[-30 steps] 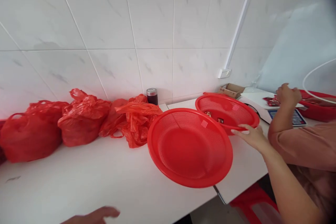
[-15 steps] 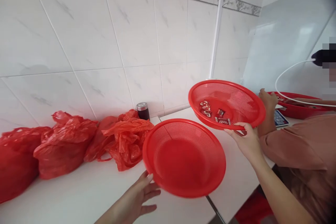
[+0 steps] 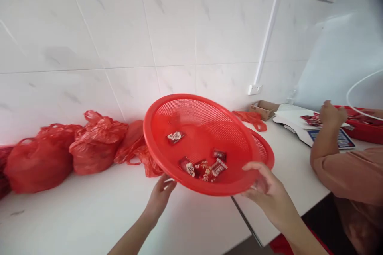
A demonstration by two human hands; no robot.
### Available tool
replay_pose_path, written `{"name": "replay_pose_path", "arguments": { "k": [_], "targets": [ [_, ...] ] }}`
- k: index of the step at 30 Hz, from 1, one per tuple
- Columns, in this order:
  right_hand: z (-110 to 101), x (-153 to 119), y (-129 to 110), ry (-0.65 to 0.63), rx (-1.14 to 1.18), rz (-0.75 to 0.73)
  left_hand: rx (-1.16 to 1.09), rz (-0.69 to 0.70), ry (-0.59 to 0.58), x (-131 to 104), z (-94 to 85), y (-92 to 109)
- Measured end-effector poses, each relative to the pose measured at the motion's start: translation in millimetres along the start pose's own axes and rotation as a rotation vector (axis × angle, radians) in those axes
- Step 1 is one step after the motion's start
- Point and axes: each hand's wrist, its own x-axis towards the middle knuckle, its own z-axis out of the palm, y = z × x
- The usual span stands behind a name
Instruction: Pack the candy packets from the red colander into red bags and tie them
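A red plastic mesh basket [image 3: 194,135] is tilted towards me in front of my chest. In its bottom lie several small wrapped sweets [image 3: 218,167] in red and brown wrappers, one of them apart on the left. My right hand [image 3: 269,195] grips its right front rim, thumb inside and fingers below. At the left front, my left hand [image 3: 160,197] has its fingers closed at the rim, with the fingertips partly hidden under it. A second red mesh basket [image 3: 266,149] shows behind and beneath, mostly covered by the first.
Knotted red plastic bags [image 3: 98,143] line the wall on the left of the white table [image 3: 89,215]. On the right are a cardboard box [image 3: 265,108], a weighing scale [image 3: 295,125] and another red basket [image 3: 365,129], where a co-worker's arm [image 3: 324,139] reaches in. A gap splits the table tops.
My right hand has brought the basket of sweets left, over the other basket. My left hand has closed at the rim. The view has turned right, showing the scale.
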Motion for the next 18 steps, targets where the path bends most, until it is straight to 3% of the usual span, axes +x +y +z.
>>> {"name": "replay_pose_path", "arguments": {
  "k": [2, 5, 8, 13, 18],
  "targets": [
    [8, -5, 1, -0.095, 0.083, 0.032, 0.115, 0.115, 0.204, 10, -19.8, -15],
    [8, 0, 2, -0.079, 0.052, 0.037, 0.329, 0.293, 0.349, 22, -38.4, -32],
    [-2, 13, 4, 0.056, -0.119, 0.020, 0.438, 0.396, 0.376, 29, -42.8, -41],
    [-15, 24, 9, 0.330, -0.393, -0.008, 0.519, 0.548, 0.354, 32, -32.6, -45],
    [-19, 19, 9, 0.437, -0.390, 0.035, 0.679, 0.734, 0.353, 40, -15.0, -29]
  ]
}}
